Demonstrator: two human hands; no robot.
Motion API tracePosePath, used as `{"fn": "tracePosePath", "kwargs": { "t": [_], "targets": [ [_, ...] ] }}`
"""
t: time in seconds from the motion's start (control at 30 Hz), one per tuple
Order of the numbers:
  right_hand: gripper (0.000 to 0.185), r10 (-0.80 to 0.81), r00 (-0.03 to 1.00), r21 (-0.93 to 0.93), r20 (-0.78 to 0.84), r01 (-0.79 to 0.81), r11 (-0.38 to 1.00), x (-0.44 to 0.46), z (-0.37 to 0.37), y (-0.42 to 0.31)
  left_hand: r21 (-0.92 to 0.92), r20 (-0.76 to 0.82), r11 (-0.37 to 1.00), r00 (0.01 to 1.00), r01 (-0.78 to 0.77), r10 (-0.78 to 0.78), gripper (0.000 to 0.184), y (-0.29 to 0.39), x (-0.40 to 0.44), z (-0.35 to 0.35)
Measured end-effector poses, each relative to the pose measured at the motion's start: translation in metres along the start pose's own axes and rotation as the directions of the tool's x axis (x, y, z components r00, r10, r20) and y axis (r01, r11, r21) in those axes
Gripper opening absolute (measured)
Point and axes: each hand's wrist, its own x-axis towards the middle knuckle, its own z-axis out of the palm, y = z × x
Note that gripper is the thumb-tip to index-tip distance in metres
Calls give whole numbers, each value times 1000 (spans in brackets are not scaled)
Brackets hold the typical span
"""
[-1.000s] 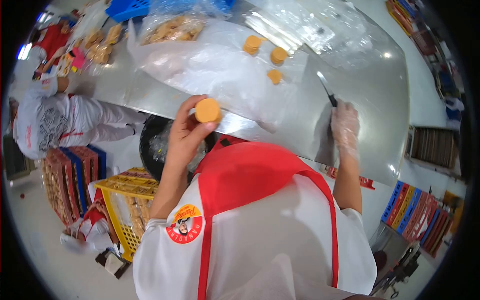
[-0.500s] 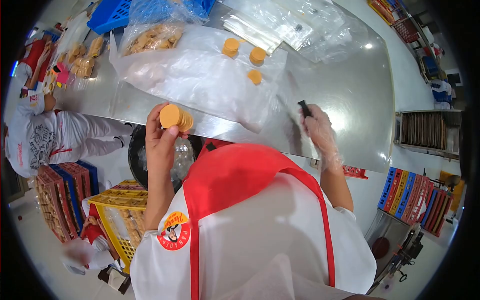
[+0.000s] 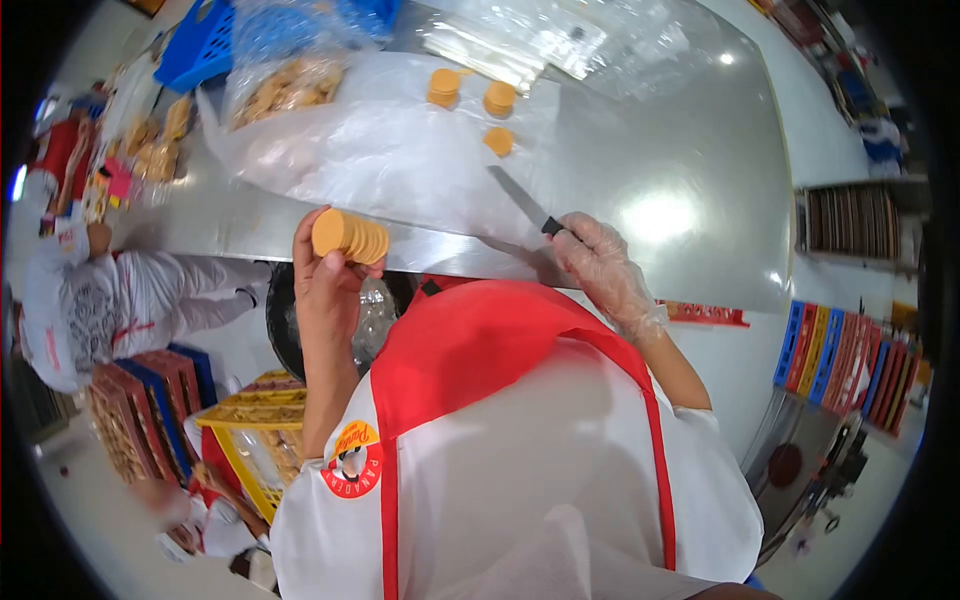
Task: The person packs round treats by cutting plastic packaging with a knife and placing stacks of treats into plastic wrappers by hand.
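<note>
In my left hand [image 3: 328, 280], which is bare, a fanned row of round orange-tan cookies [image 3: 350, 237] is gripped over the table's near edge. My right hand [image 3: 597, 265] wears a clear plastic glove and is closed around the black handle of a knife [image 3: 520, 199]. The blade points up and left, toward a single small pile of cookies [image 3: 499, 141]. Two taller stacks, a left stack [image 3: 443, 88] and a right stack [image 3: 499, 98], stand farther back on a clear plastic sheet [image 3: 390, 150].
The metal table [image 3: 680, 170] carries a bag of cookies [image 3: 290, 90], a blue crate [image 3: 200, 45] and a pile of clear bags [image 3: 570, 40]. A yellow crate [image 3: 245, 415] stands at lower left. A person in white [image 3: 110, 300] is at left, others nearby.
The knife has swung so its blade now shows, pointing up and left. My right hand has moved left and slightly down. The cookies in my left hand are spread out more.
</note>
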Motion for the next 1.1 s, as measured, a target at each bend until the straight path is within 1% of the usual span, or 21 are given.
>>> {"fn": "tracePosePath", "kwargs": {
  "t": [0.07, 0.1, 0.2, 0.23, 0.3, 0.33, 0.37, 0.47, 0.5, 0.6, 0.7, 0.8, 0.83, 0.87, 0.93, 0.97, 1.03, 1.07, 1.1],
  "targets": [
    [19, 27, 984, -76, -178, -41, 996, -13, -14, 12, 38, 26, 998, 999, 46, -47, 66, -3, 7, 2],
    [18, -60, 946, -212, -319, -10, 977, -22, -21, 28, 73, 39, 995, 997, 63, -66, 69, -5, 12, 0],
    [18, -79, 866, -226, -493, -40, 973, -60, -43, 68, 102, 97, 991, 990, 91, -101, 69, -10, 29, 19],
    [19, -105, 824, -279, -557, -66, 958, -72, -45, 93, 112, 153, 990, 983, 87, -104, 68, -11, 35, 24],
    [17, 51, 713, -206, -699, -268, 941, -89, -39, 126, 81, 203, 993, 973, 90, -105, 71, -12, 50, 37],
    [17, 152, 613, -121, -775, -380, 917, -106, -31, 146, 73, 257, 990, 957, 118, -133, 72, -20, 61, 50],
    [16, 89, 612, -171, -785, -352, 920, -108, -27, 171, 72, 265, 989, 953, 130, -144, 74, -23, 67, 58],
    [17, 171, 577, -38, -799, -331, 943, -112, -17, 193, 128, 373, 978, 906, 163, -200, 75, -28, 85, 75],
    [17, 270, 582, 72, -767, -340, 938, -115, -14, 191, 145, 396, 975, 893, 167, -212, 75, -29, 89, 82],
    [19, 305, 589, 54, -748, -404, 913, -129, -4, 199, 190, 457, 965, 853, 181, -250, 74, -31, 98, 94],
    [20, 321, 539, 20, -779, -491, 871, -145, 10, 227, 209, 482, 962, 838, 174, -256, 72, -36, 103, 105],
    [22, 506, 388, 248, -771, -548, 799, -162, 26, 255, 242, 490, 951, 821, 194, -293, 72, -38, 105, 106],
    [18, 485, 346, 244, -803, -551, 798, -165, 28, 259, 246, 487, 951, 824, 188, -289, 72, -37, 105, 108],
    [17, 428, 335, 244, -839, -471, 848, -165, 29, 265, 250, 482, 951, 828, 183, -286, 72, -37, 105, 108],
    [15, 315, 293, 225, -902, -304, 926, -163, 22, 246, 255, 471, 950, 836, 179, -283, 73, -35, 104, 108],
    [11, 265, 290, 222, -920, -173, 960, -159, 18, 230, 254, 464, 951, 840, 179, -282, 73, -34, 104, 108],
    [11, 29, 361, -13, -932, -113, 994, -150, 4, 197, 249, 454, 949, 843, 193, -290, 73, -35, 104, 105],
    [12, -101, 398, -137, -912, -65, 988, -143, -2, 189, 244, 446, 949, 846, 200, -293, 73, -38, 105, 101],
    [12, 31, 421, -53, -907, -186, 981, -137, -6, 189, 240, 430, 951, 857, 195, -284, 73, -39, 106, 96]
  ]
}}
